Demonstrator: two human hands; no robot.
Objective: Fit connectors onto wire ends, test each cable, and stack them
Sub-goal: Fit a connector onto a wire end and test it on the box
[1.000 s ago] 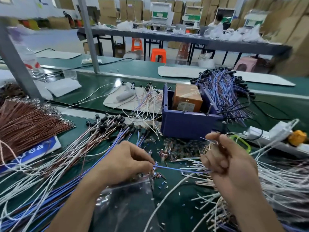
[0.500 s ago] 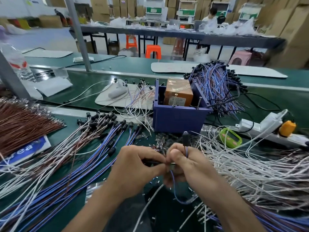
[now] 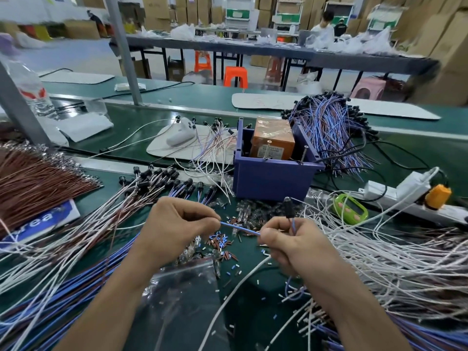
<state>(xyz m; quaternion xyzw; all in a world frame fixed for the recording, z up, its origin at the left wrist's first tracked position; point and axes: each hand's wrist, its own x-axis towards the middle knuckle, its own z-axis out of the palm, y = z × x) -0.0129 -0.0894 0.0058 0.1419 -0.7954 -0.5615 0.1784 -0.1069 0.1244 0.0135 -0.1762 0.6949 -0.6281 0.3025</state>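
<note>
Well, the letters "area" are showing on a blue card (image 3: 43, 219) at left; above the green table (image 3: 157, 127), the left hand (image 3: 174, 231) and right hand (image 3: 291, 247) are each pinching a thin blue wire (image 3: 239, 228) taut between them, a black connector (image 3: 288, 210) sticking up above the right fingers

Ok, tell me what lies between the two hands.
In the head view, a stretch of blue wire runs from the left hand to the right hand, above scattered small bits.
</note>
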